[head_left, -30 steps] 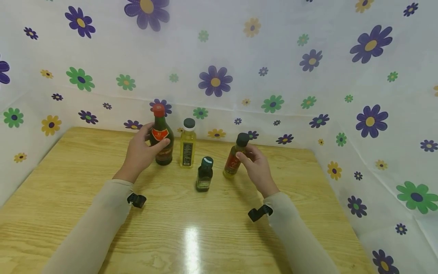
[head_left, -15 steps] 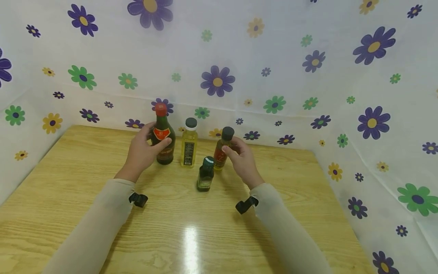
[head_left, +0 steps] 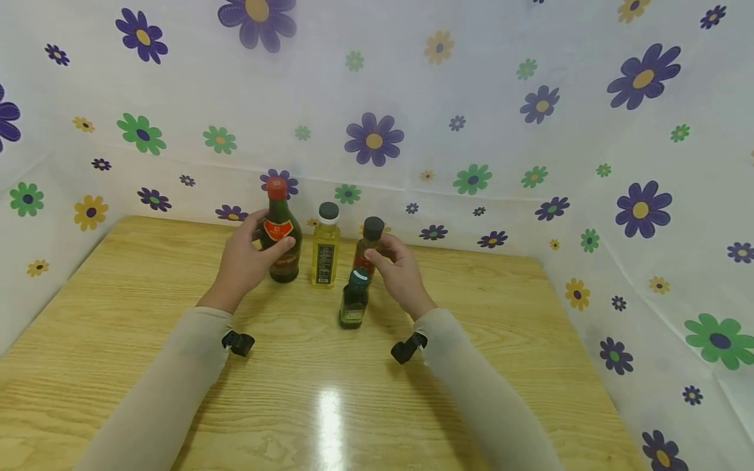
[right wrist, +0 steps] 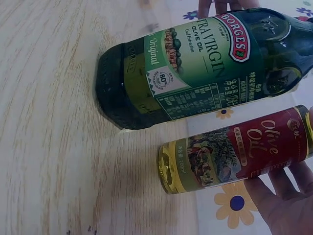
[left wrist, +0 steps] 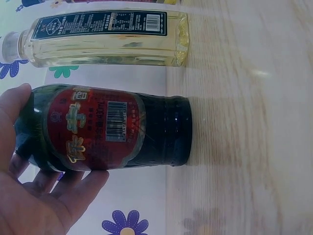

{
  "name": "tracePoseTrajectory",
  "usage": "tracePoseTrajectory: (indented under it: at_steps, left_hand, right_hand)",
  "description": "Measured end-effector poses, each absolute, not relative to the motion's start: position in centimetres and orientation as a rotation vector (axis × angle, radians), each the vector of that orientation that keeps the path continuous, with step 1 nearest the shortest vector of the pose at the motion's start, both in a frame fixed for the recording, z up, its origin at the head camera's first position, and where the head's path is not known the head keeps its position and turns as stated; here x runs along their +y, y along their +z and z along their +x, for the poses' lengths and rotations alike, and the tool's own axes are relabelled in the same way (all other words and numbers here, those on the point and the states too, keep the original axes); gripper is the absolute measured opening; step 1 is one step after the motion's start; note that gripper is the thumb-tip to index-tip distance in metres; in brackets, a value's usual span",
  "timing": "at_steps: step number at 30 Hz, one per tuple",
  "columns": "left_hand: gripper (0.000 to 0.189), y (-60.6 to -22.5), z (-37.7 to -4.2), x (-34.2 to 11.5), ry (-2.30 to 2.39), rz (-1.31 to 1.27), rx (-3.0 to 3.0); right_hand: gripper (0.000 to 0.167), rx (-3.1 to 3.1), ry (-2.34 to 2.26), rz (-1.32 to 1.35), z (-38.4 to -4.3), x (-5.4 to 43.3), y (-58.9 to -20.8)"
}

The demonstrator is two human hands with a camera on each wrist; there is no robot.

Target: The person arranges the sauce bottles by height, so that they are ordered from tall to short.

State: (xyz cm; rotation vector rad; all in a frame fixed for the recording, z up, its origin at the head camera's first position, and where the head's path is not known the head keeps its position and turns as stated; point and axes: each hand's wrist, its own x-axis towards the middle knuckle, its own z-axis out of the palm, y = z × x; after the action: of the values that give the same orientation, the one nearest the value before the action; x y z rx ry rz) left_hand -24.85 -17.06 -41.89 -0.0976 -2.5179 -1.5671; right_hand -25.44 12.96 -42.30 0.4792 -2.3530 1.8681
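Observation:
My left hand [head_left: 243,261] grips a dark vinegar bottle [left wrist: 98,128] with a red cap, thumb on one side and fingers on the other. It stands upright toward the back of the table. Right of it is a clear bottle of yellow oil [head_left: 325,252] with a dark cap and black label. My right hand [head_left: 400,271] holds a small red-labelled olive oil bottle [right wrist: 239,149] near its upper part. Whether its base touches the table I cannot tell. A dark green olive oil bottle [head_left: 353,307] stands in front, hiding the held one's lower part in the head view.
The wooden table [head_left: 283,405] runs to a white flower-printed cloth [head_left: 436,98] hanging at the back and sides. Black wrist cameras, one strap camera [head_left: 238,343] on the left and another [head_left: 408,348] on the right, sit at the sleeve ends.
The red-labelled olive oil bottle has moved left in my right hand, from right of the green bottle to behind it. My left hand stays on the vinegar bottle.

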Motion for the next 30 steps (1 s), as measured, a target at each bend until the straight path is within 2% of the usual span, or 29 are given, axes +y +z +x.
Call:
tracePoseTrajectory:
  at_steps: [30]
  left_hand:
    - [0.085,-41.68,-24.62,-17.12,-1.577,-0.112,-2.538]
  right_hand:
    - [0.038,-2.465,1.937,0.409,-26.02,12.79,-42.13]
